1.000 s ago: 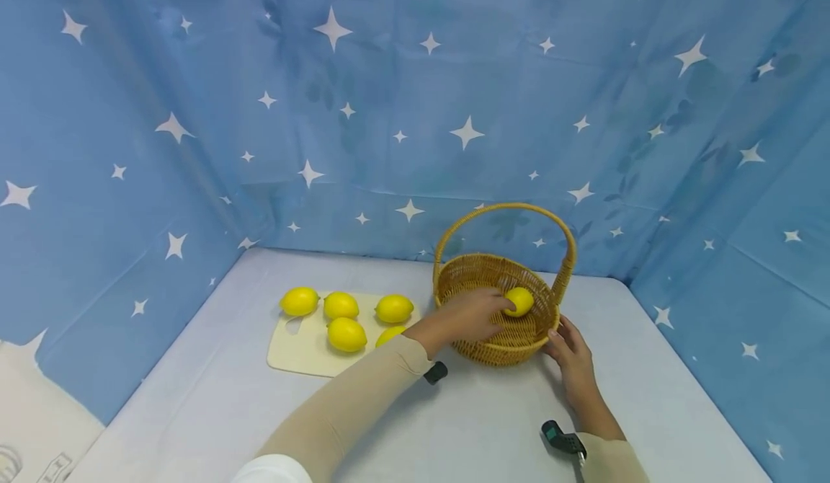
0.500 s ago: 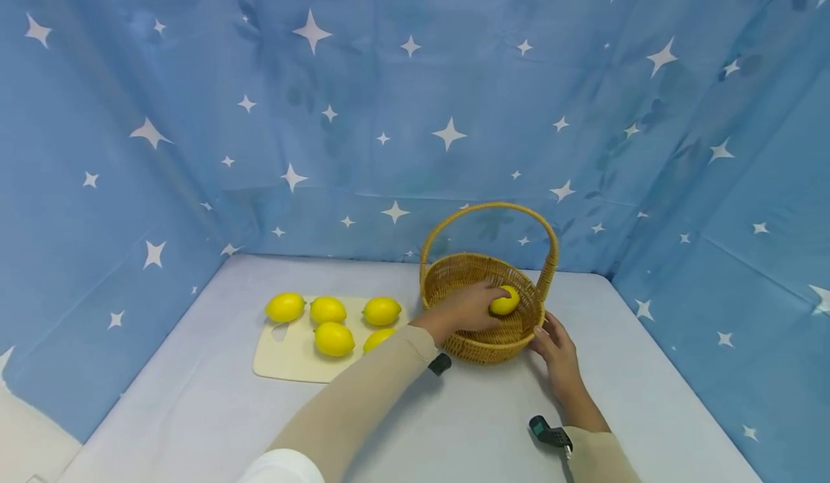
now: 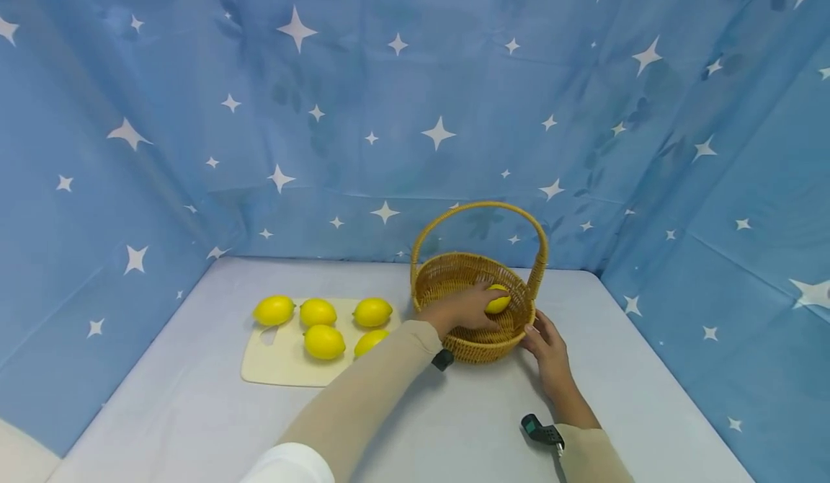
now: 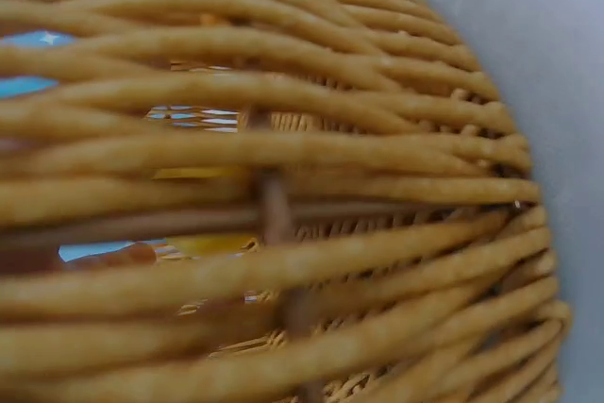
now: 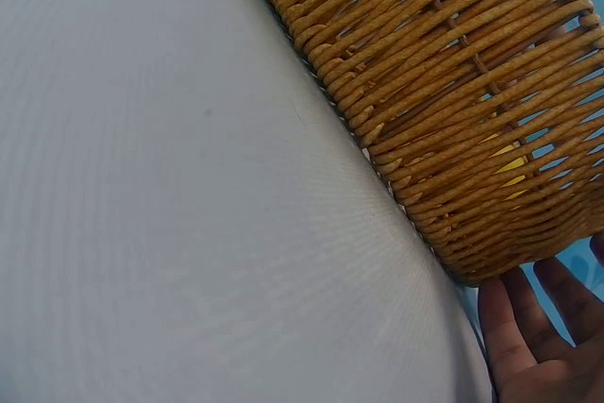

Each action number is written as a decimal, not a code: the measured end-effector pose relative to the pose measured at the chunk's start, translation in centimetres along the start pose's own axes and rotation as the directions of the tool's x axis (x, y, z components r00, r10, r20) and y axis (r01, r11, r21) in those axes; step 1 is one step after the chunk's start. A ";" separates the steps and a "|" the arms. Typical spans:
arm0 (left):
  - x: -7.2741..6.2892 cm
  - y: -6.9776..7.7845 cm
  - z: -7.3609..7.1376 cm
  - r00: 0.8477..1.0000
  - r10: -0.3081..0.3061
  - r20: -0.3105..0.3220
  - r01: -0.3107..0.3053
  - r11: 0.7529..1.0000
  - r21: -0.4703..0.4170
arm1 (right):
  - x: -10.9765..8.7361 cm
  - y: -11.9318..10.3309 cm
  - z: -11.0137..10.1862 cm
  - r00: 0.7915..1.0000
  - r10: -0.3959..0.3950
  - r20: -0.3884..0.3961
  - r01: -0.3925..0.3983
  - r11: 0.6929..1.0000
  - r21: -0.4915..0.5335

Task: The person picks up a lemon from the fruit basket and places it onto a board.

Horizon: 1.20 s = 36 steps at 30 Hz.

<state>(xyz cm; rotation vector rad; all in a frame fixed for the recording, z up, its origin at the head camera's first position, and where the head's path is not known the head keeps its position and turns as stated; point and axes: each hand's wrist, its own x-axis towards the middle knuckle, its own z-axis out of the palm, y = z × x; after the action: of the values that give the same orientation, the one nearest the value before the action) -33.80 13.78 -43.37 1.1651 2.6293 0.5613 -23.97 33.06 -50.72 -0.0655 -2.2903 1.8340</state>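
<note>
In the head view, my left hand [image 3: 470, 308] reaches down inside a round wicker basket [image 3: 476, 352] with a tall arched handle. Its fingers curl over a yellow lemon [image 3: 498, 300] at the basket's right side, partly covering it. My right hand [image 3: 547, 349] rests against the basket's outer right side. In the right wrist view, the straight fingers [image 5: 505, 323] of that hand touch the woven wall from outside. The left wrist view is filled by the basket's weave [image 4: 283, 158], with bits of yellow showing through the gaps.
A cream cutting board [image 3: 279, 368] lies left of the basket. Several lemons [image 3: 324, 342] sit on it, one partly hidden behind the left sleeve [image 3: 363, 404]. A white cloth covers the table [image 3: 467, 425], and a blue starry curtain [image 3: 363, 72] hangs behind it.
The head view has shifted, moving the scene leftward. My left hand has come further over the lemon, covering more of it. The right hand keeps its place at the basket's side.
</note>
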 end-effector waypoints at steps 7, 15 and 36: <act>0.4 0.1 0.4 1.000 -0.006 -0.011 0.005 0.998 -0.066 | 0.0 0.1 -0.1 1.000 -0.010 -0.001 0.010 1.000 -0.010; 1.2 0.1 0.5 0.998 -0.016 0.068 0.023 0.994 -0.104 | -0.1 -0.6 0.0 1.000 -0.003 -0.007 0.003 1.000 0.025; 1.6 -0.1 1.2 0.979 0.204 -0.005 -0.204 0.974 -0.102 | -1.7 -3.3 0.4 1.000 -0.018 0.020 0.018 1.000 0.018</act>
<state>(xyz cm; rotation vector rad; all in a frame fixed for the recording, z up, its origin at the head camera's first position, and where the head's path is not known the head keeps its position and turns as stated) -34.51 15.19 -44.51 1.4115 2.4597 0.7197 -22.09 31.67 -47.81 -0.0237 -2.2798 1.8542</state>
